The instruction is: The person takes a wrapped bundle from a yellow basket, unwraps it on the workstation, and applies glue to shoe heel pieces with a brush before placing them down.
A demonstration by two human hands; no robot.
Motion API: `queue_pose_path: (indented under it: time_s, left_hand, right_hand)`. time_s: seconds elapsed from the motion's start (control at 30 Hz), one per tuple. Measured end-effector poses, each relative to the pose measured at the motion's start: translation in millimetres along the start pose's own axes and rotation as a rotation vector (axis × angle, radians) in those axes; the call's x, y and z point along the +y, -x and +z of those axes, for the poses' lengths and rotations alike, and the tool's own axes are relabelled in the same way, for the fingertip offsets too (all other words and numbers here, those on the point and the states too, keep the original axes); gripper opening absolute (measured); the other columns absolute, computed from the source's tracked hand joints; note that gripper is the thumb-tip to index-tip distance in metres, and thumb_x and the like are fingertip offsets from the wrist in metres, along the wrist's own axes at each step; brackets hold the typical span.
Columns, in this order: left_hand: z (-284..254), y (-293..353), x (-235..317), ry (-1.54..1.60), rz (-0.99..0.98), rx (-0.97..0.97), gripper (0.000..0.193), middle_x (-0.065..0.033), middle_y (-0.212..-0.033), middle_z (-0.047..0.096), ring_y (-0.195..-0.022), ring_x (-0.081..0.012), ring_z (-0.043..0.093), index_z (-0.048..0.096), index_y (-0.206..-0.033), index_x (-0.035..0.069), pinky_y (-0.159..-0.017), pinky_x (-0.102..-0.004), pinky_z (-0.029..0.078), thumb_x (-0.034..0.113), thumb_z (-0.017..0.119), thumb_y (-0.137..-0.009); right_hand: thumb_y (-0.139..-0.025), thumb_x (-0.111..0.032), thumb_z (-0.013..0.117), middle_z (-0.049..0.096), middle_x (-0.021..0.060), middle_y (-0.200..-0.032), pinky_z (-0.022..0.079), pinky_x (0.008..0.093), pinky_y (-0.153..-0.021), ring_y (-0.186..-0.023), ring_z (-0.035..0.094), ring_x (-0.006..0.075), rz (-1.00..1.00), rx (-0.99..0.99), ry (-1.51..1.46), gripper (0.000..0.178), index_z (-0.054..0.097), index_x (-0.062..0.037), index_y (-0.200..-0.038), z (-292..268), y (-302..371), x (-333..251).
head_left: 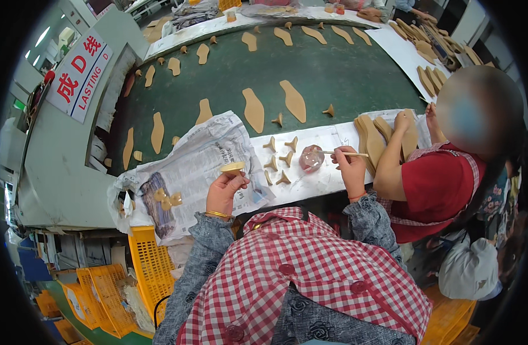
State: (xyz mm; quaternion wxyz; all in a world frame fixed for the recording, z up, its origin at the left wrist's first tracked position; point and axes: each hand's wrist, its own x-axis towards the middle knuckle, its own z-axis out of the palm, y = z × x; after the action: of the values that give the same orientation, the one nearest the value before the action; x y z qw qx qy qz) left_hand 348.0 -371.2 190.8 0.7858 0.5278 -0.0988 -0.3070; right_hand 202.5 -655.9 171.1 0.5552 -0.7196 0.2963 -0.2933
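Observation:
My left hand [220,194] pinches a tan shoe heel [233,167], its broad flat end turned up, above a spread newspaper [209,164]. In my right hand [350,171] is a thin wooden-handled brush [351,153], held sideways. Its tip points left to the mouth of a small clear jar [311,158] with reddish contents; whether it dips inside is hard to tell. Between both hands, several loose heels [285,160] stand on the white ledge [310,188]. A few yellowish pieces [168,200] lie on the newspaper's left part.
Beyond the ledge, a green conveyor belt [218,77] carries rows of tan insoles [253,110] and heels. At my right, a co-worker in a red sleeve [433,187] reaches over stacked insoles [372,138]. Yellow crates [150,256] stand low at left. A sign board [80,77] rises far left.

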Motion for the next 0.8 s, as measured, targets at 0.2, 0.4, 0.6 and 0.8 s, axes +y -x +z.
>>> queue_pose_path:
  time_s: [0.2,0.4,0.6,0.8]
  left_hand:
    - [16,0,-9,-0.017,-0.033,-0.016,0.026,-0.0083,-0.09,0.06,-0.084,-0.0172,0.058,0.056,-0.102,-0.002,-0.078,-0.0289,0.046,0.005,0.062,-0.078]
    - [14,0,-23,-0.098,-0.059,-0.048,0.03,-0.0096,-0.093,0.062,-0.084,-0.0173,0.058,0.055,-0.106,-0.002,-0.079,-0.0293,0.046,0.005,0.062,-0.078]
    - [11,-6,-41,-0.114,-0.086,-0.063,0.032,-0.01,-0.093,0.063,-0.085,-0.0171,0.059,0.055,-0.108,-0.002,-0.081,-0.0286,0.045,0.006,0.062,-0.078]
    - [4,-9,-54,-0.173,-0.118,-0.049,0.032,-0.0079,-0.1,0.062,-0.093,-0.0152,0.058,0.056,-0.108,-0.003,-0.085,-0.0263,0.043,0.005,0.064,-0.077]
  right_hand:
    - [-0.085,-0.018,0.055,0.064,0.0082,-0.078,0.048,0.0213,-0.055,-0.067,0.061,0.012,0.23,0.006,-0.317,0.019,0.058,-0.0007,-0.094,-17,3,25]
    - [-0.084,-0.014,0.055,0.063,0.0087,-0.085,0.05,0.0221,-0.062,-0.073,0.061,0.013,0.44,-0.007,-0.634,0.021,0.055,0.0001,-0.099,-20,10,27]
    - [-0.082,-0.009,0.053,0.061,0.0096,-0.09,0.05,0.0238,-0.069,-0.081,0.06,0.0139,0.511,-0.075,-0.742,0.019,0.055,0.0003,-0.099,-21,18,41]
    - [-0.081,-0.005,0.052,0.06,0.0083,-0.091,0.048,0.0258,-0.073,-0.086,0.059,0.0153,0.427,-0.137,-0.742,0.016,0.056,-0.0007,-0.096,-25,18,40]
